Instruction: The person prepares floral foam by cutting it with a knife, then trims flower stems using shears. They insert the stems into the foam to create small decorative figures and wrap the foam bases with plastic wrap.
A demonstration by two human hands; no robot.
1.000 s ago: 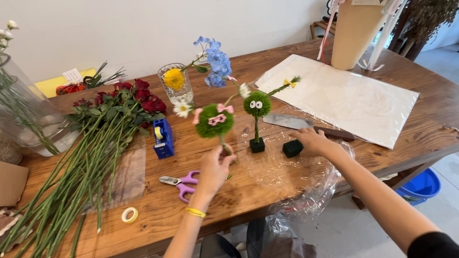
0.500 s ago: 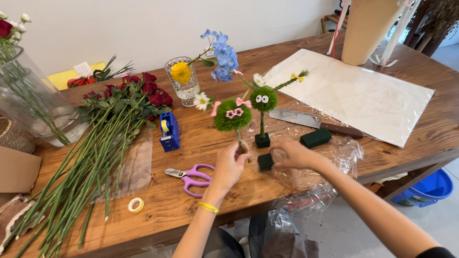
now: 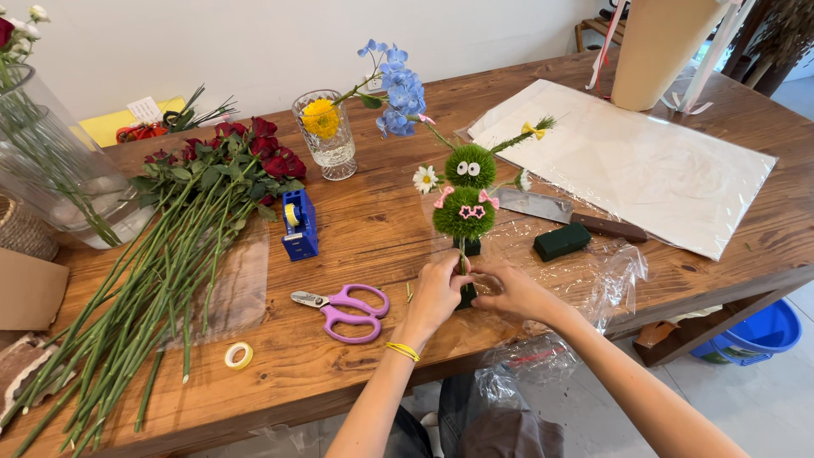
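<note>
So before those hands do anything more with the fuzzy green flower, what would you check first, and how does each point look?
1. Both hands on the work: left hand and right hand meet at the small dark foam block. Ok.
2. Fuzzy green flower with pink glasses upright on its stem. Ok.
3. Stem seated in the block: fingers hide the joint. Cannot tell.
4. Second googly-eyed flower stands close behind, nearly touching. Not ok.
5. Knife lies apart from the hands. Ok.
6. Purple scissors lie shut beside the left hand. Ok.
</note>
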